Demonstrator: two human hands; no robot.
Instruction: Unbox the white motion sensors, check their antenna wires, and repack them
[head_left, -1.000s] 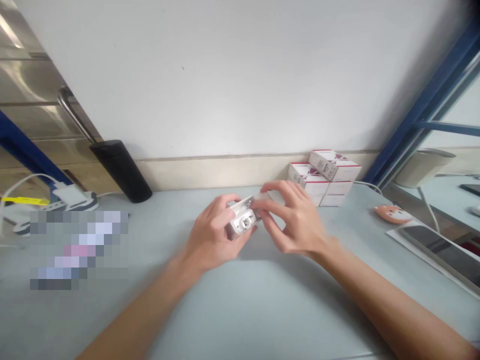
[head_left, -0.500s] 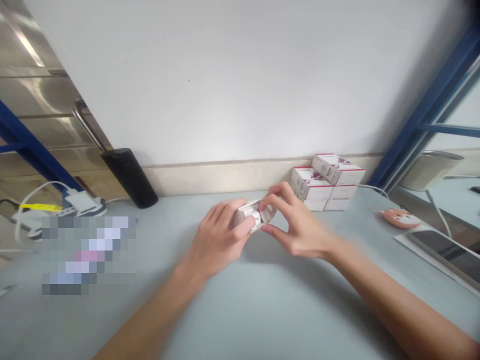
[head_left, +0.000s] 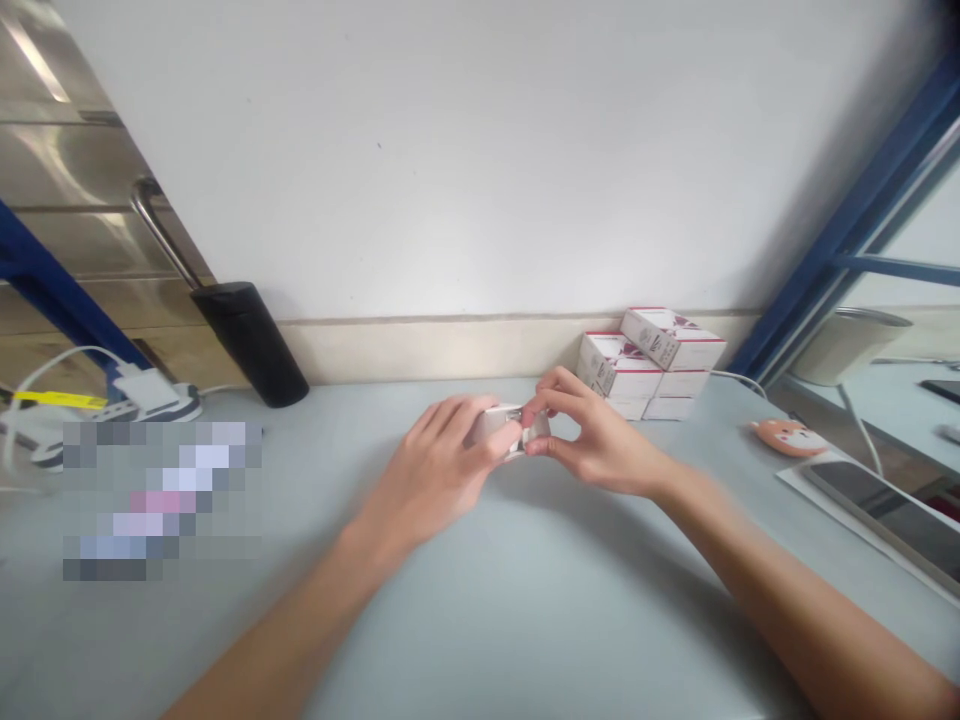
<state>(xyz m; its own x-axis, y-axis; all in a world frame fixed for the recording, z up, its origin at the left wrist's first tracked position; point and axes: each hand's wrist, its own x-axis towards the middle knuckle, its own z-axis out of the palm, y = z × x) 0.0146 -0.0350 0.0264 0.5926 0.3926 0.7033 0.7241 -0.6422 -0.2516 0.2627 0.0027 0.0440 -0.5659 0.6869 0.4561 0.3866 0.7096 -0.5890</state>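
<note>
A small white carton (head_left: 492, 420) is held just above the grey-blue table, its open end turned to the right. My left hand (head_left: 442, 455) wraps around the carton's left side, with the thumb lying along the near side by the opening. At the open end, my right hand (head_left: 592, 435) has thumb and forefinger closed on the edge or end flap; the fingers partly cover it. Something pale shows inside the opening, too small to make out.
Several white cartons with red-purple print (head_left: 660, 365) are stacked at the back right by the wall. A black cylinder (head_left: 251, 345) stands back left, near a power strip (head_left: 161, 405) with cables. An orange animal-shaped item (head_left: 787, 437) and a phone-like dark slab (head_left: 881, 510) lie right.
The thumb and forefinger of my right hand have drawn closer together at the carton's open end. My left hand keeps its grip. The whole view has shifted slightly.
</note>
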